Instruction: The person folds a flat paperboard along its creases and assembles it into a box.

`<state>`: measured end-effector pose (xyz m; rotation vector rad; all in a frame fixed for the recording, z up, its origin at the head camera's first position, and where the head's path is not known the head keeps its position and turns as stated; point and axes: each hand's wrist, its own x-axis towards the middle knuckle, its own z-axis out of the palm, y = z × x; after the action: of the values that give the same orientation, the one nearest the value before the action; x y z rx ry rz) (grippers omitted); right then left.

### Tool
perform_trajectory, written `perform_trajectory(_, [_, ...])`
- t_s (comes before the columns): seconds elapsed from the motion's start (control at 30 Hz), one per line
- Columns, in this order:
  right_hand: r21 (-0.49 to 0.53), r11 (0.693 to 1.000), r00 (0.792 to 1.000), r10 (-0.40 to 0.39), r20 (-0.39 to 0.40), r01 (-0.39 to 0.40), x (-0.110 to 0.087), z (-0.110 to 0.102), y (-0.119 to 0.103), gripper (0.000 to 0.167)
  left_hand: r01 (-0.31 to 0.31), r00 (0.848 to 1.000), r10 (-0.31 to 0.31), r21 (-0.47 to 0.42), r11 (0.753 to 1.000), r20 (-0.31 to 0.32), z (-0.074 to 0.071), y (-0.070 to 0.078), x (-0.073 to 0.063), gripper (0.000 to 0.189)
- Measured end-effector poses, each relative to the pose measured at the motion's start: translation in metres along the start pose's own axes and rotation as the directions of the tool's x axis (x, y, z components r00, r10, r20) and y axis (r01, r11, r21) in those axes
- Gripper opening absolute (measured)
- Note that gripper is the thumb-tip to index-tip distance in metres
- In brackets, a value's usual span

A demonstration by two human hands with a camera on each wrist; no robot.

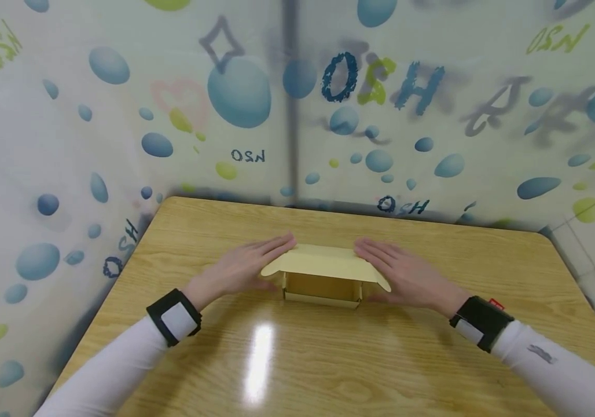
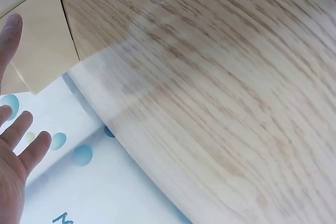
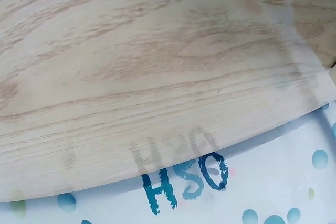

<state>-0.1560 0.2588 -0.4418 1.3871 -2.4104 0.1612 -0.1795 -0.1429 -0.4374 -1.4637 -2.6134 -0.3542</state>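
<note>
A small pale-yellow cardboard box (image 1: 323, 262) stands on the table in the head view, its front open beneath a lid panel with flared side flaps. My left hand (image 1: 242, 266) lies along its left side, fingers extended toward the lid's far left corner. In the left wrist view the thumb (image 2: 9, 38) lies over the box's side wall (image 2: 44, 40), and the other fingers are spread. On the opposite side, my right hand (image 1: 407, 273) has its extended fingers at the lid's far right corner; its thumb is largely hidden. The right wrist view shows no hand.
The wood-grain table (image 1: 360, 359) extends around the box, with a glare streak in front. Behind and to the left hangs a white sheet (image 1: 183, 168) printed with blue drops and lettering. Black bands (image 1: 175, 317) sit on both wrists over white sleeves.
</note>
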Motion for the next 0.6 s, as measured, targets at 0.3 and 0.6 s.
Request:
perform_trajectory(0.3, [0.064,0.998,1.0,0.022,0.006,-0.022,0.0029,0.0023,-0.0025,0.103,0.046,0.999,-0.045,-0.11,0.993,0.015,0.0028,0.0044,0.0026,0.091])
perform_trajectory(0.6, [0.057,0.998,0.999,0.034,-0.008,-0.034,0.0044,0.003,-0.0041,0.1,0.063,0.998,-0.061,-0.098,0.993,0.024,0.0021,0.0066,0.004,0.085])
